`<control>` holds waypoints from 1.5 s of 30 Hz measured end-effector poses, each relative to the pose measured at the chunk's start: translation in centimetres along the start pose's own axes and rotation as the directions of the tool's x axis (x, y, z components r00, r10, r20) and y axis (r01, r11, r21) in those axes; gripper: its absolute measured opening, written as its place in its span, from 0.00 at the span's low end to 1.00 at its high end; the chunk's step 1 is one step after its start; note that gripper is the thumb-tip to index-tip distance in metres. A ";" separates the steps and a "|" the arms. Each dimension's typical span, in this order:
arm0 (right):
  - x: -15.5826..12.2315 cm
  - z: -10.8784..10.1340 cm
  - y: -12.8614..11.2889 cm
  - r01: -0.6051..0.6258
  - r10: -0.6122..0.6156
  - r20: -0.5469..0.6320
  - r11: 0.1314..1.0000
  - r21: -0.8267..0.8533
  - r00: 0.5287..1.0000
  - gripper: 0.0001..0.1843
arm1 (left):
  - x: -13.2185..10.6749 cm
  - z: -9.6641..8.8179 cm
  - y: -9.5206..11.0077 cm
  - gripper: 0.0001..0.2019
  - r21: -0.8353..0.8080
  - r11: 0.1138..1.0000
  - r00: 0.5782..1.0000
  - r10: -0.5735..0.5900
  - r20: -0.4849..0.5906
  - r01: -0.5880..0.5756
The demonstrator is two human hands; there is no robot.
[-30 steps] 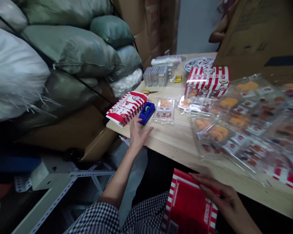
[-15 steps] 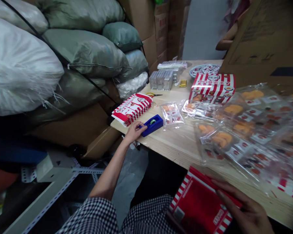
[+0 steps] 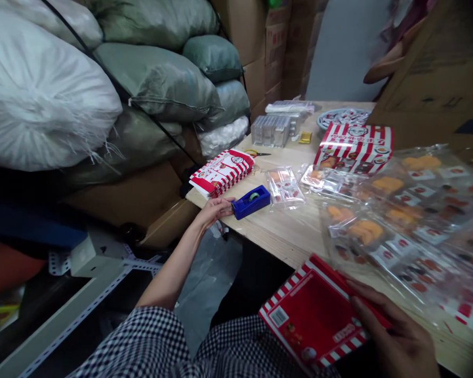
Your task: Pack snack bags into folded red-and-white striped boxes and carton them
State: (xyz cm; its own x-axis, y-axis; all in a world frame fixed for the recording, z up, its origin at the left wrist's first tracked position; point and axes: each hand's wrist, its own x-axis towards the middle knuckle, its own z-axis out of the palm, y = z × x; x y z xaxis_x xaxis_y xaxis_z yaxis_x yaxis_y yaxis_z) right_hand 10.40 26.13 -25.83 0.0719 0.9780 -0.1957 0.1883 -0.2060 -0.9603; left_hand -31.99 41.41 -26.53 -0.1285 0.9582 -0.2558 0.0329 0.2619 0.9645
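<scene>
The hands are well apart. The right hand (image 3: 398, 336) grips the edge of a flat red carton (image 3: 311, 320), which overlaps the near edge of the table (image 3: 295, 236). The left hand (image 3: 215, 212) is open, its fingertips just at a blue tape dispenser (image 3: 252, 202). Flat striped cartons (image 3: 222, 173) lie stacked beyond the left hand; clear plastic packs (image 3: 398, 226) lie beyond the right hand.

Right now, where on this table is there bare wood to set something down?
The widest bare patch of the table lies along the front edge, between the tape dispenser and the heap of clear packs. A narrower strip runs between the scissors and the striped box. The right side is crowded: the packs overlap out to the edge, by the right hand.
</scene>
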 end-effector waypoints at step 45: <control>2.8 2.5 -5.3 -0.005 0.023 -0.039 0.913 0.407 0.999 0.13 | -9.7 14.7 5.4 0.15 0.244 0.886 0.747 0.155 0.646 -0.394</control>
State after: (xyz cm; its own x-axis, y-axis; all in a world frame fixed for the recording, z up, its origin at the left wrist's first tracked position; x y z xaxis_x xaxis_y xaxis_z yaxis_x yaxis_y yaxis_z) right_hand 7.12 30.03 -21.81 0.1146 0.9711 -0.2094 -0.2274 -0.1795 -0.9571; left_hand -15.96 35.24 -19.81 0.5495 0.8313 -0.0840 0.3214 -0.1176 0.9396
